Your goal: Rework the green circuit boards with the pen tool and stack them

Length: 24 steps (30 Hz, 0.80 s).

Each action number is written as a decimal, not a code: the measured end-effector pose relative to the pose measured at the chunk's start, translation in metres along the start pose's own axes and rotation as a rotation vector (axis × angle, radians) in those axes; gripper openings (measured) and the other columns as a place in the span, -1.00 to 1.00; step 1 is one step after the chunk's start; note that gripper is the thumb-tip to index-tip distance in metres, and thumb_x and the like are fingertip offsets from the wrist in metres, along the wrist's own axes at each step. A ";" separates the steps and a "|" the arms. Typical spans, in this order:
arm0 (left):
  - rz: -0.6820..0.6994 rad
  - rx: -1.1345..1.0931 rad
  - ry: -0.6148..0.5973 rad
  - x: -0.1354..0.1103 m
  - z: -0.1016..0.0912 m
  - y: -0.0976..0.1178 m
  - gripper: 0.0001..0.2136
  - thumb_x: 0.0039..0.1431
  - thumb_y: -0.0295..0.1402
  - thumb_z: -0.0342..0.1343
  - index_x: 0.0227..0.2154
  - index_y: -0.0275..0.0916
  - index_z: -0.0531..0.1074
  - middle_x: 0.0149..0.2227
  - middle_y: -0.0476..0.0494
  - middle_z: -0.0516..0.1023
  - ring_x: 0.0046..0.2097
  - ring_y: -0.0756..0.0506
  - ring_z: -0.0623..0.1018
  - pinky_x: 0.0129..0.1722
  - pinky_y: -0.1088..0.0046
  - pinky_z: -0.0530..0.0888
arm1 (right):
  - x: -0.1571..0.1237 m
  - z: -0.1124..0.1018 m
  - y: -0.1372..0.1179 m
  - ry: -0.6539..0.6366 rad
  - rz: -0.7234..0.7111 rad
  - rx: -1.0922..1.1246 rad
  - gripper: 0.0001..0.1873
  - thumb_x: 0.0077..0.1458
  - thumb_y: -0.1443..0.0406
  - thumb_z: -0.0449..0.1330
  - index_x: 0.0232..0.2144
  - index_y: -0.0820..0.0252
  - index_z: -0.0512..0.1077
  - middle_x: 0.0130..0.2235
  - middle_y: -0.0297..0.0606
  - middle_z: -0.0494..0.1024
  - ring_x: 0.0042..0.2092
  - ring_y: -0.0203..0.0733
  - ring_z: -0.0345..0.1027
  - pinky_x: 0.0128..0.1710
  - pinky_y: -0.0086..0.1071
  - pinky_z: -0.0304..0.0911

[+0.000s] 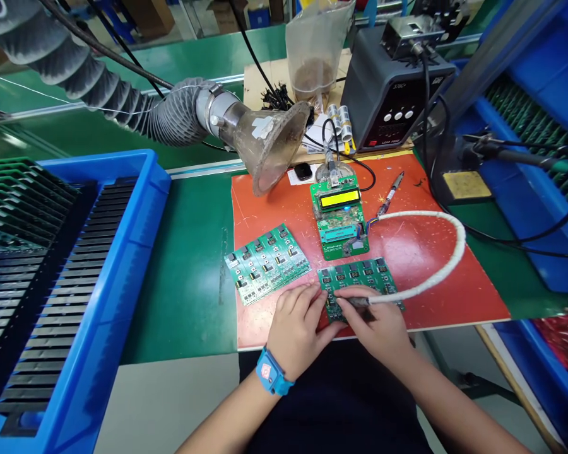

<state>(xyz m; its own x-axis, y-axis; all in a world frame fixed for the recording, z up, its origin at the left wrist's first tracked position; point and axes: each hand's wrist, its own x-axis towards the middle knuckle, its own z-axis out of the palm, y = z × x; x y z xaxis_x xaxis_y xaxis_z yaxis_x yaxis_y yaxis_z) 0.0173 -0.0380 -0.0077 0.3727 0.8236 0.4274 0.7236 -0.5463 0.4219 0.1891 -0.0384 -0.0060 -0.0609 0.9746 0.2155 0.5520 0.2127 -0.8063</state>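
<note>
My right hand [383, 331] pinches a dark probe head [358, 302] at the end of a white sleeved cable [447, 217]. It presses the head down on the left part of a green circuit board panel [369, 275] with small digit displays. My left hand [300, 321], with a blue wrist strap, grips the panel's lower left corner between thumb and fingers. The probe's tip is hidden. Left of the panel lies a stack of similar circuit board panels [267, 263]. Above it, a green programmer board [341, 217] with a lit yellow screen connects to the cable.
A red mat [435, 277] covers the bench. A fume extraction funnel [277, 145] hangs over its back left. A soldering station [390, 88], a pen [391, 193] and a sponge [467, 185] are at the back and right. Blue bins [137, 208] with boards stand at both sides.
</note>
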 end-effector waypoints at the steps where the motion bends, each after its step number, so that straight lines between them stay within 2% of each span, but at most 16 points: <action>1: 0.003 -0.004 0.000 0.000 0.000 0.000 -0.62 0.15 -0.19 0.22 -0.04 -0.31 0.43 -0.07 -0.29 0.56 -0.03 -0.25 0.53 -0.07 0.13 0.51 | 0.000 0.000 0.000 0.010 -0.005 -0.004 -0.88 0.22 0.27 0.13 -0.26 0.11 0.48 -0.26 -0.21 0.61 -0.22 -0.13 0.54 -0.32 -0.36 0.47; 8: 0.006 -0.007 -0.003 0.000 0.000 -0.001 -0.61 0.14 -0.21 0.23 -0.04 -0.33 0.42 -0.08 -0.30 0.56 -0.03 -0.25 0.52 -0.08 0.12 0.51 | 0.003 0.001 -0.003 0.058 -0.050 0.003 -0.91 0.20 0.31 0.14 -0.30 0.13 0.46 -0.31 -0.25 0.61 -0.27 -0.16 0.54 -0.29 -0.37 0.47; 14: 0.005 -0.013 -0.014 -0.001 0.001 -0.001 -0.59 0.13 -0.20 0.25 -0.03 -0.34 0.42 -0.07 -0.30 0.55 -0.03 -0.25 0.52 -0.07 0.12 0.50 | 0.003 0.000 -0.005 0.046 -0.014 0.005 -0.88 0.21 0.28 0.13 -0.30 0.14 0.47 -0.30 -0.22 0.61 -0.26 -0.15 0.54 -0.37 -0.40 0.45; 17: 0.000 -0.010 -0.012 -0.001 0.001 -0.001 -0.60 0.14 -0.20 0.24 -0.03 -0.32 0.42 -0.07 -0.29 0.55 -0.02 -0.25 0.52 -0.06 0.11 0.50 | 0.005 0.000 -0.007 0.037 0.025 -0.002 -0.88 0.20 0.28 0.13 -0.33 0.14 0.47 -0.34 -0.25 0.61 -0.35 -0.18 0.53 -0.42 -0.42 0.43; 24: -0.005 -0.016 -0.010 0.000 0.001 -0.001 -0.60 0.14 -0.19 0.23 -0.03 -0.31 0.42 -0.07 -0.30 0.55 -0.03 -0.25 0.52 -0.07 0.11 0.50 | 0.005 0.001 -0.006 -0.001 0.097 -0.035 -0.86 0.20 0.26 0.13 -0.34 0.14 0.47 -0.37 -0.29 0.62 -0.42 -0.20 0.51 -0.41 -0.40 0.42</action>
<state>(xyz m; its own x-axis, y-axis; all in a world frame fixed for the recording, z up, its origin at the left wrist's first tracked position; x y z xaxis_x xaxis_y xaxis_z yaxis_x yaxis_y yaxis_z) 0.0170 -0.0378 -0.0088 0.3750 0.8275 0.4179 0.7157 -0.5449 0.4368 0.1847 -0.0347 -0.0004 -0.0061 0.9906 0.1369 0.5840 0.1147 -0.8036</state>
